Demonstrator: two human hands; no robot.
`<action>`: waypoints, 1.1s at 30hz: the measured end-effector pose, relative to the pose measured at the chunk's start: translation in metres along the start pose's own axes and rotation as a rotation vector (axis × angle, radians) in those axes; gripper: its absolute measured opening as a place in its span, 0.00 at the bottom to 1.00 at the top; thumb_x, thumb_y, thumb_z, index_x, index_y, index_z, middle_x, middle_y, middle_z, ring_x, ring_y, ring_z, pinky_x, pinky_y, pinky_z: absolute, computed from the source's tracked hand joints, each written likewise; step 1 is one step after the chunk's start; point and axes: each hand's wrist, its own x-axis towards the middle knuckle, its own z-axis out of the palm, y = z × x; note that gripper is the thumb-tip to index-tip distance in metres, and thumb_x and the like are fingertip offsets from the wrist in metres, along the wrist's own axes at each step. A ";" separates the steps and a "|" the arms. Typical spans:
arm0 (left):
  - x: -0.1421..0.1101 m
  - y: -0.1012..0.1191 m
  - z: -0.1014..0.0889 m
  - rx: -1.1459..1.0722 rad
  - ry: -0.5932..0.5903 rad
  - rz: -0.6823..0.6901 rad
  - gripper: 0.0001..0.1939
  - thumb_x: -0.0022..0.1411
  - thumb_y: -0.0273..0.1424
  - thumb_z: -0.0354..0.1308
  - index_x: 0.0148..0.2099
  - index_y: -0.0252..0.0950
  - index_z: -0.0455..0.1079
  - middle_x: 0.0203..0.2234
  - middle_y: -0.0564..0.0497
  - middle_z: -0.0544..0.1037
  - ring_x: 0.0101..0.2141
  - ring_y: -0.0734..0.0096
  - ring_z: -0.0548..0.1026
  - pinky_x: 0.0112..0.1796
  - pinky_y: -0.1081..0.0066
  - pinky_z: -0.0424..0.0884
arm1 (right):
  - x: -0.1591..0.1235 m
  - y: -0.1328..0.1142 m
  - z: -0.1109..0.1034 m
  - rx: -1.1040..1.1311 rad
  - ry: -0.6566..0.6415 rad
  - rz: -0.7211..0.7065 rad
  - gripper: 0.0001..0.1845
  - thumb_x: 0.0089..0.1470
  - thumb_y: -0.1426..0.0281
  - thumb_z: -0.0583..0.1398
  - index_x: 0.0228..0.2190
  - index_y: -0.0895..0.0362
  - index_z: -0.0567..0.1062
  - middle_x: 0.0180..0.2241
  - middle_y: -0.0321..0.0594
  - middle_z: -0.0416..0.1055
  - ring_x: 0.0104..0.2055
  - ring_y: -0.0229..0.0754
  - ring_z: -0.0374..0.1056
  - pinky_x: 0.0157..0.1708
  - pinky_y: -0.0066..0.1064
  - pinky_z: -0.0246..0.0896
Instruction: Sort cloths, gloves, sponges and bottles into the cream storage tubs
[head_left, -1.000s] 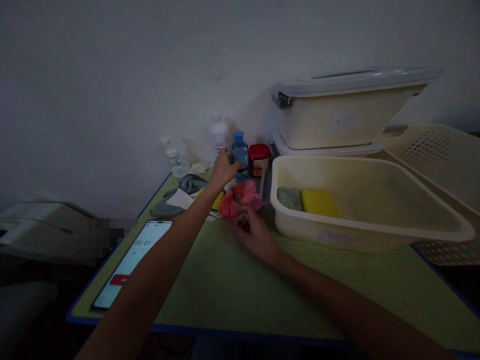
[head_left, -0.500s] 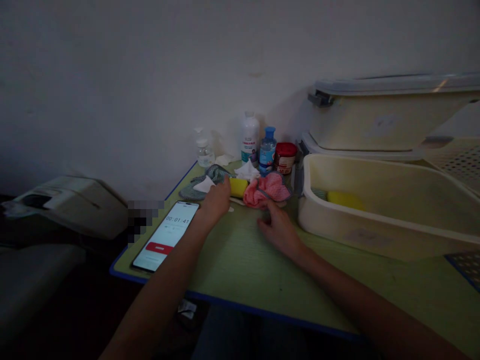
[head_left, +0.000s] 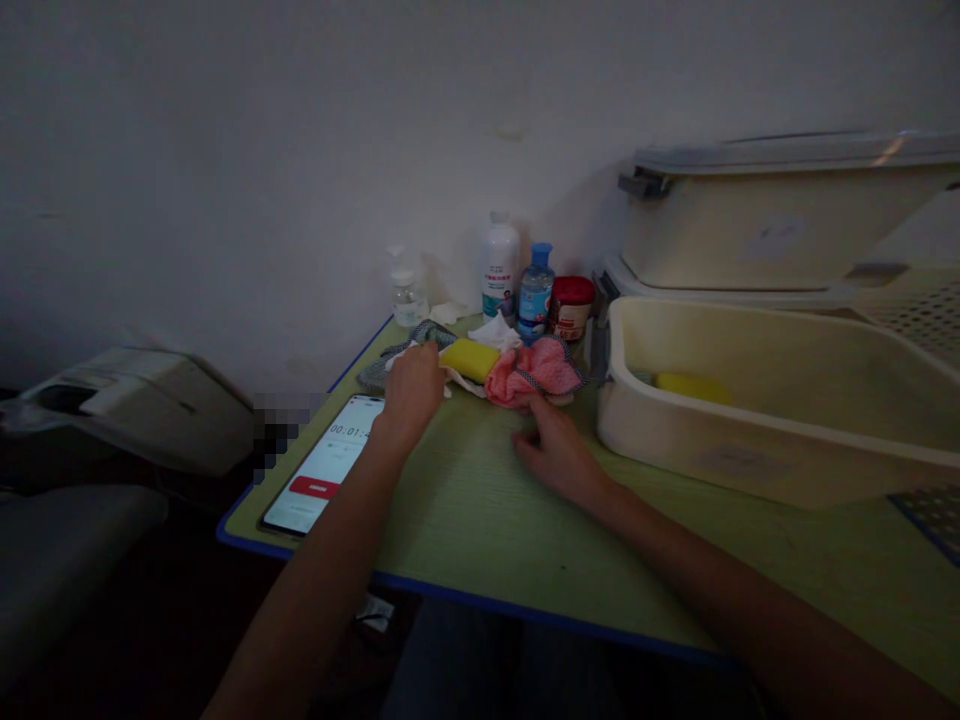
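Note:
My left hand (head_left: pixel 417 392) is closed, knuckles up, over a thin white cloth (head_left: pixel 471 386) that shows on both sides of the fist; the fingertips are hidden. Right beside it, a yellow sponge (head_left: pixel 470 359) rests on the white cloth. Under and behind the fist spreads a grey-green cloth (head_left: pixel 373 376) with a checked edge. My right hand (head_left: pixel 553 446) lies low on the table, thumb apart from the bent index finger, which touches the near edge of a crumpled pink cloth (head_left: pixel 534 369). A crumpled white tissue (head_left: pixel 496 332) sits behind the sponge.
A phone (head_left: pixel 322 465) running a timer lies by my left forearm. A white bottle (head_left: pixel 500 268), a blue bottle (head_left: pixel 535 292), a red-lidded jar (head_left: pixel 571 307) and a small clear bottle (head_left: pixel 406 299) stand by the wall. On the right are an open cream bin (head_left: pixel 750 460) and a lidded bin (head_left: pixel 757 230).
My left hand has shifted left and closed over the white cloth. The sponge has moved slightly left and tilted, with more white cloth showing beneath it. My right hand has barely moved.

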 end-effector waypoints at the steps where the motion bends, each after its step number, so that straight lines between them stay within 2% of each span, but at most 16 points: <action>1: 0.001 -0.002 0.000 0.018 -0.027 -0.016 0.10 0.60 0.29 0.52 0.42 0.30 0.69 0.39 0.36 0.76 0.43 0.53 0.74 0.41 0.62 0.68 | 0.000 0.000 0.000 -0.001 0.000 -0.006 0.19 0.45 0.80 0.55 0.42 0.59 0.65 0.42 0.46 0.67 0.40 0.42 0.66 0.39 0.34 0.63; 4: 0.002 -0.008 0.001 -0.014 -0.042 -0.039 0.09 0.59 0.34 0.55 0.38 0.32 0.69 0.36 0.39 0.77 0.41 0.54 0.75 0.39 0.64 0.68 | -0.001 0.001 0.000 0.003 0.005 -0.027 0.19 0.44 0.80 0.55 0.41 0.59 0.65 0.42 0.46 0.67 0.41 0.43 0.66 0.41 0.35 0.62; 7: 0.004 -0.009 0.001 -0.181 0.052 -0.053 0.06 0.59 0.31 0.53 0.38 0.34 0.67 0.33 0.45 0.76 0.36 0.61 0.74 0.37 0.66 0.67 | -0.001 0.002 0.000 0.016 0.009 -0.044 0.19 0.44 0.80 0.54 0.41 0.59 0.65 0.42 0.45 0.67 0.42 0.43 0.66 0.42 0.35 0.62; 12: 0.006 0.001 0.000 -0.648 0.270 0.014 0.02 0.56 0.25 0.49 0.33 0.37 0.61 0.26 0.53 0.70 0.29 0.71 0.69 0.33 0.71 0.64 | -0.001 0.002 -0.001 0.087 -0.003 -0.023 0.18 0.44 0.78 0.54 0.41 0.58 0.65 0.43 0.46 0.67 0.42 0.43 0.66 0.40 0.36 0.63; 14: 0.005 0.008 -0.001 -0.878 0.290 0.099 0.03 0.53 0.25 0.51 0.31 0.38 0.59 0.25 0.55 0.67 0.28 0.74 0.67 0.32 0.73 0.63 | 0.000 0.002 -0.002 0.155 0.013 -0.005 0.17 0.44 0.77 0.55 0.40 0.57 0.64 0.42 0.45 0.67 0.43 0.43 0.66 0.38 0.35 0.63; 16: 0.003 0.015 -0.004 -1.101 0.204 0.209 0.06 0.48 0.26 0.54 0.27 0.37 0.58 0.23 0.57 0.64 0.26 0.76 0.65 0.30 0.75 0.62 | 0.000 0.003 -0.003 0.258 0.036 0.000 0.16 0.45 0.76 0.55 0.40 0.56 0.64 0.42 0.44 0.68 0.41 0.42 0.67 0.36 0.33 0.63; 18: 0.000 0.019 -0.006 -1.263 0.031 0.330 0.08 0.42 0.25 0.56 0.24 0.36 0.58 0.21 0.58 0.62 0.25 0.77 0.63 0.28 0.76 0.60 | 0.001 0.004 -0.003 0.385 0.052 -0.004 0.16 0.47 0.74 0.55 0.41 0.55 0.62 0.44 0.44 0.67 0.38 0.39 0.67 0.35 0.33 0.63; 21: -0.004 0.021 -0.009 -1.352 -0.255 0.440 0.07 0.37 0.24 0.55 0.20 0.35 0.58 0.17 0.59 0.61 0.22 0.79 0.60 0.25 0.77 0.57 | 0.004 0.006 -0.001 0.530 0.070 0.014 0.18 0.47 0.71 0.57 0.42 0.55 0.61 0.45 0.46 0.68 0.34 0.38 0.67 0.36 0.34 0.63; 23: -0.005 0.022 -0.010 -1.364 -0.397 0.446 0.06 0.35 0.23 0.52 0.18 0.35 0.56 0.17 0.58 0.61 0.21 0.79 0.59 0.23 0.77 0.55 | 0.006 0.008 0.000 0.581 0.083 0.037 0.20 0.44 0.72 0.59 0.42 0.55 0.62 0.43 0.44 0.69 0.34 0.38 0.67 0.38 0.36 0.64; 25: -0.006 0.022 -0.009 -1.395 -0.493 0.403 0.06 0.34 0.23 0.51 0.18 0.35 0.54 0.18 0.58 0.61 0.21 0.79 0.59 0.22 0.77 0.54 | 0.008 0.009 -0.001 0.627 0.082 0.059 0.21 0.43 0.72 0.59 0.42 0.56 0.64 0.41 0.43 0.69 0.35 0.39 0.68 0.40 0.37 0.64; 27: -0.006 0.022 -0.007 -1.444 -0.542 0.321 0.07 0.34 0.23 0.49 0.19 0.36 0.53 0.17 0.58 0.60 0.20 0.80 0.57 0.21 0.77 0.52 | 0.009 0.009 -0.003 0.673 0.105 0.085 0.20 0.43 0.70 0.60 0.41 0.56 0.65 0.39 0.41 0.70 0.35 0.41 0.68 0.38 0.36 0.65; 30: -0.007 0.024 -0.005 -1.493 -0.538 0.137 0.05 0.34 0.23 0.48 0.19 0.36 0.54 0.17 0.57 0.59 0.18 0.80 0.56 0.20 0.77 0.52 | 0.010 0.008 -0.005 0.741 0.175 0.136 0.18 0.45 0.66 0.60 0.40 0.54 0.62 0.37 0.39 0.70 0.31 0.39 0.68 0.30 0.34 0.66; 33: -0.006 0.026 -0.005 -1.528 -0.512 -0.071 0.04 0.38 0.24 0.49 0.23 0.35 0.61 0.19 0.54 0.64 0.19 0.77 0.62 0.22 0.74 0.60 | 0.010 0.008 -0.006 0.830 0.185 0.173 0.17 0.46 0.64 0.60 0.37 0.52 0.60 0.35 0.38 0.70 0.28 0.38 0.68 0.27 0.31 0.65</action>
